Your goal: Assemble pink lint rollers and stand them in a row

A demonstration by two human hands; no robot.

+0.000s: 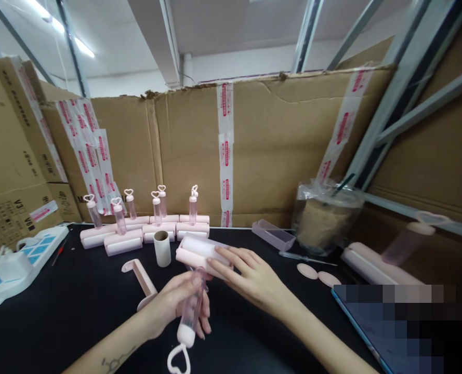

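Over the black table, a pink lint roller [203, 248] is held tilted, its handle toward me. My left hand [186, 291] is closed around the clear pink handle, whose heart-shaped loop [179, 359] hangs at the near end. Across the roller head lies my right hand [250, 272], fingers pressed on the pink and white casing and thumb hidden. A loose pink curved casing part [147, 280] rests left of my left wrist. Just behind it stands a white cardboard tube [162, 249]. Two flat pink oval pieces [307, 271] lie right of my right hand.
Several lint rollers [123, 241] stand in rows at the back left; another roller [382, 265] is far right. A clear lilac cover [273, 236], thin tool [306, 258], bagged container [326, 221] and blue-edged device [365, 327] are on the right. A power strip [39, 257] sits left, cardboard [187, 150] behind.
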